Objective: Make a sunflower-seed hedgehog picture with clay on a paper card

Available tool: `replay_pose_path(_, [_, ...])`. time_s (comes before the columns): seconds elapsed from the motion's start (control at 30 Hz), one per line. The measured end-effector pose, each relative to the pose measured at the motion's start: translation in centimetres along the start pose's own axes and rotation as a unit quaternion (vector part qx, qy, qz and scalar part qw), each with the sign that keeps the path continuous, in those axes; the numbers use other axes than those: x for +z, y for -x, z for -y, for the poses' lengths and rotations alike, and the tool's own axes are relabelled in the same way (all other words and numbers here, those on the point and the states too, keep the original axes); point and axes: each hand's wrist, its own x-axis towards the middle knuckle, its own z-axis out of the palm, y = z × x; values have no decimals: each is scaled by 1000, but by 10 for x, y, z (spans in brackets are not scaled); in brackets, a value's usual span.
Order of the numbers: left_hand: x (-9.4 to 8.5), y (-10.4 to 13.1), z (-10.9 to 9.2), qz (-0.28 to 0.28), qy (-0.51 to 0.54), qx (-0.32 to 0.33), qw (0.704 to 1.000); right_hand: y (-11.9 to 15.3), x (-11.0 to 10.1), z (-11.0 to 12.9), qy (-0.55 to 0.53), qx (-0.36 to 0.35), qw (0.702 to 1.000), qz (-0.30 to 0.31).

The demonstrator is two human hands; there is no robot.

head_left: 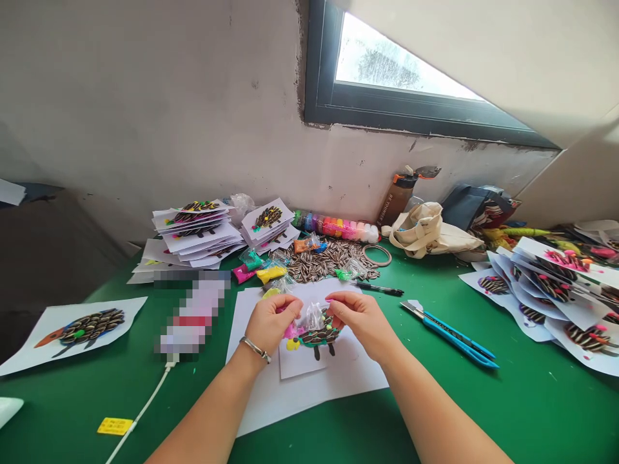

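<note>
A small clear plastic bag [313, 316] with pink clay in it is stretched between my two hands. My left hand [275, 322], with a bracelet at its wrist, pinches the bag's left side near the pink clay. On the other side, my right hand [358, 322] has thumb and forefinger pressed together at the bag's edge. Just below lies a card [300, 367] bearing an animal made of sunflower seeds [314, 338], with a yellow clay piece and dark legs. The bag covers part of it. Larger white paper [264, 399] is under the card.
Sunflower seeds [319, 261], clay packets [271, 274] and a tape roll [377, 256] sit behind my hands. A pen [380, 288] and blue cutter [454, 338] lie right. Stacked seed cards [193, 235] stand back left, others [556, 290] right. A bottle [396, 200] is by the wall.
</note>
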Motion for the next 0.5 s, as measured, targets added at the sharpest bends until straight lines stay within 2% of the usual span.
replay_pose_path(0.1, [-5,-5,4,-32,19,-16,999,-1,-5,1,-59,15,998,16])
replay_pose_path(0.27, [-12,-11,8,-63,9,-4,998,-1,-9,4,-175,36,982,56])
replay_pose_path(0.5, [-14,-11,4,-86,-35,7,996,0,-10,6,-173,27,982,77])
